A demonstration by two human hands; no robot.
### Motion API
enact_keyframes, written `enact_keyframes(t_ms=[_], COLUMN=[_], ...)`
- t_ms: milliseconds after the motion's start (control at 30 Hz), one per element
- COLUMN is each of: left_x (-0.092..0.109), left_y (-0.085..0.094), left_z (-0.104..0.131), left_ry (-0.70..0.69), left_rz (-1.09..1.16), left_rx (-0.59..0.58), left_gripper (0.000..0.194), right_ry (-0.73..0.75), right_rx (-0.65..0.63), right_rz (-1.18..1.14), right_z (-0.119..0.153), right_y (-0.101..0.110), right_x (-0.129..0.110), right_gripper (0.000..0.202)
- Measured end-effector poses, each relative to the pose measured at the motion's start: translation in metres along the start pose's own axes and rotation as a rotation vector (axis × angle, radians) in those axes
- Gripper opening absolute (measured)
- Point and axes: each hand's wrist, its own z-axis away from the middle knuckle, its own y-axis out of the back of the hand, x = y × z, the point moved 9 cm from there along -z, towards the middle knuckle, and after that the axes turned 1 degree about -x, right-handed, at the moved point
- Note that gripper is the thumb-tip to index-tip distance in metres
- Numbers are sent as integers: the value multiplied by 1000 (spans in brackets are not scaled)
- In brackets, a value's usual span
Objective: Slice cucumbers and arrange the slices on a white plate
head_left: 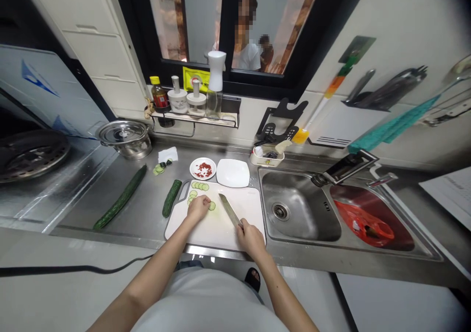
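My right hand (250,238) grips the handle of a kitchen knife (229,209), its blade slanting up and left over the white cutting board (217,234). My left hand (198,208) is over the board's left part, fingers closed together, with a cucumber slice (212,206) at the fingertips. Beyond it lies a row of overlapping cucumber slices (199,186), and more slices show partly behind the hand. A cut length of cucumber (171,198) lies against the board's left edge. Further left, a long whole cucumber (121,197) rests on the steel counter.
Behind the board stand a plate (197,162) of chopped red pieces and a white square plate (233,173). A lidded steel pot (127,138) is at back left, near cucumber scraps (159,169). To the right is a sink (305,209); its second basin holds a red bag (364,224).
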Motion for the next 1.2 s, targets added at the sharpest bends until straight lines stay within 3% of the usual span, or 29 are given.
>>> enact_keyframes(t_ms=[400,733,1200], left_x=[9,17,11], left_y=[-1,1,-5], left_z=[14,29,36], left_ry=[-43,-220,-202], left_rz=[-149,-366,-350], left_rx=[5,96,94], left_gripper=[20,26,28], right_ry=[60,88,114], right_rx=[-52,-119,-178], right_rz=[83,151,191], right_z=[23,29,32], right_y=[5,5,-2], right_x=[-8,-14,-26], right_gripper=[25,27,33])
